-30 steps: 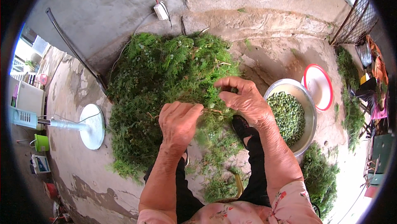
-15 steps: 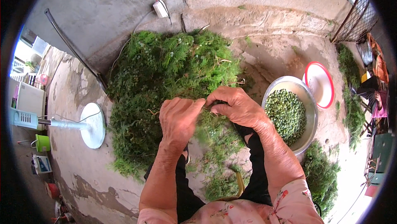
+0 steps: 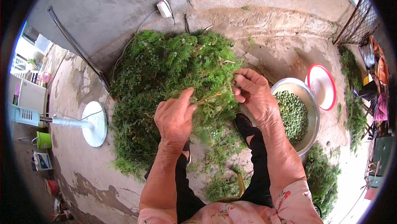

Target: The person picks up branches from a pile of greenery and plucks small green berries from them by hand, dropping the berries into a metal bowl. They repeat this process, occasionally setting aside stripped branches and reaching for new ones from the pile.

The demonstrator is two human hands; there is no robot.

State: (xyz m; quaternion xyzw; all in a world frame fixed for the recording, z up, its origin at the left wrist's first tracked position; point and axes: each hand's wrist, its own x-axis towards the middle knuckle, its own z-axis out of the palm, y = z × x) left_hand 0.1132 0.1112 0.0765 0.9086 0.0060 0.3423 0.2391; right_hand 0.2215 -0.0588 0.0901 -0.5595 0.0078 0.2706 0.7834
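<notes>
Between the thumb and fingers of my left hand (image 3: 173,118) is an evergreen sprig (image 3: 211,98) with a light brown stem and a few round green cones, its stem end pointing right. Off to its right, my right hand (image 3: 257,95) is closed in a pinch; something small and dark sits at the fingertips, too small to name. Both hands are over the near right side of a large heap of green evergreen branches (image 3: 161,64). Right of my right wrist stands a metal basin (image 3: 314,126) holding many small green cones (image 3: 291,116).
A white basin with a red rim (image 3: 321,87) leans behind the metal one. More cut branches (image 3: 320,174) lie at the right. Loose sprigs (image 3: 223,184) and a curved yellowish handle (image 3: 240,184) are between my legs. To the left stands a fan with a round white base (image 3: 94,124).
My hands have moved apart from their meeting point, the right one going right and slightly up. The sprig in my left hand now shows in the gap.
</notes>
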